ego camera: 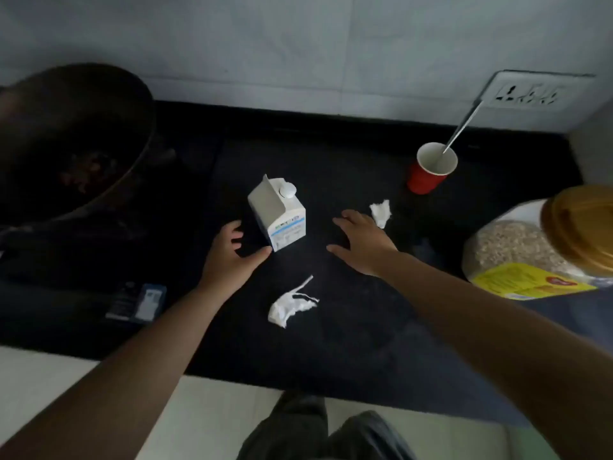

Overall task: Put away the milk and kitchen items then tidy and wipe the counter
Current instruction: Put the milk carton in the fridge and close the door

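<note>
A white milk carton [278, 214] with a round cap stands upright in the middle of the black counter [348, 327]. My left hand [232, 257] is open just left of the carton, its thumb touching the carton's bottom corner. My right hand [363, 242] hovers open to the carton's right, apart from it. One crumpled white tissue [292, 305] lies in front of the carton. Another small tissue [381, 212] lies by my right fingertips. A red paper cup [429, 171] holding a metal spoon [462, 129] stands at the back right.
A dark wok [73, 141] with food sits at the left on the stove. A clear jar of oats [537, 247] with a golden lid stands at the right edge. A small dark packet [139, 302] lies front left. A wall socket [527, 92] is behind the cup.
</note>
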`<state>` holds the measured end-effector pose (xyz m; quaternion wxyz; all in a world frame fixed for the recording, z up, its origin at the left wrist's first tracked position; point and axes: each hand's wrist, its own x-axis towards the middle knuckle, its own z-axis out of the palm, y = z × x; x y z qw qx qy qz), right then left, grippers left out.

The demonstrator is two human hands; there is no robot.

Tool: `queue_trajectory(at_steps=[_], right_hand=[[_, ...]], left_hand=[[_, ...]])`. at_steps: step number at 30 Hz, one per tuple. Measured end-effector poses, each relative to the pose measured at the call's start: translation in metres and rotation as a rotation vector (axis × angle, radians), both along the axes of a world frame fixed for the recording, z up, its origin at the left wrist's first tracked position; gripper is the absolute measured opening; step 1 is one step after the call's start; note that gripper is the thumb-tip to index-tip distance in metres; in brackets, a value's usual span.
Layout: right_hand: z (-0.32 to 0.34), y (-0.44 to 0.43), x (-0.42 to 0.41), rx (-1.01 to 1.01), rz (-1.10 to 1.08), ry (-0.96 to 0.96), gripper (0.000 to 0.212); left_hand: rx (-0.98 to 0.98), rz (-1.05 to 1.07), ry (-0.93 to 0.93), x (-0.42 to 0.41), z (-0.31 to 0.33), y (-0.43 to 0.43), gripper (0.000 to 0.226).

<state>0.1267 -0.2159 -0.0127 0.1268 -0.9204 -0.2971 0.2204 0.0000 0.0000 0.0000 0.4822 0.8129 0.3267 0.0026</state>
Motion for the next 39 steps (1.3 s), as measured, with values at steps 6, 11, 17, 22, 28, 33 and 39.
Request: queue_trajectory(at_steps=[6,11,17,22,28,33,39], right_hand=[[-0.025,0.017,0.010,-0.082,-0.047,-0.039,0.071],[-0.036,0.013,0.006,-0.067,-0.062,-0.075,0.068],[-0.039,0.007,0.009,-0.044,-0.030,-0.066,0.066],[-0.021,-0.010,0.006,0.078,-0.003,-0.007,0.062],[0.023,-0.064,-0.041,0.339,0.030,0.013,0.051],[0.042,-0.127,-0.099,0.510,0.112,0.214,0.039],[0.039,-0.181,-0.171,0.341,0.334,0.483,0.034]], left_hand=[[-0.089,-0.163,-0.035,0.033,-0.013,0.012,0.086],[-0.030,-0.178,-0.131,0.046,-0.018,0.015,0.081],[-0.004,-0.104,-0.154,0.043,-0.015,0.003,0.069],[0.057,0.051,-0.178,0.020,0.004,-0.016,0.085],[0.031,0.304,-0.289,-0.044,0.039,-0.083,0.077],[0.057,0.432,-0.304,-0.129,0.062,-0.170,0.070],[0.082,0.681,-0.107,-0.267,0.055,-0.283,0.071]])
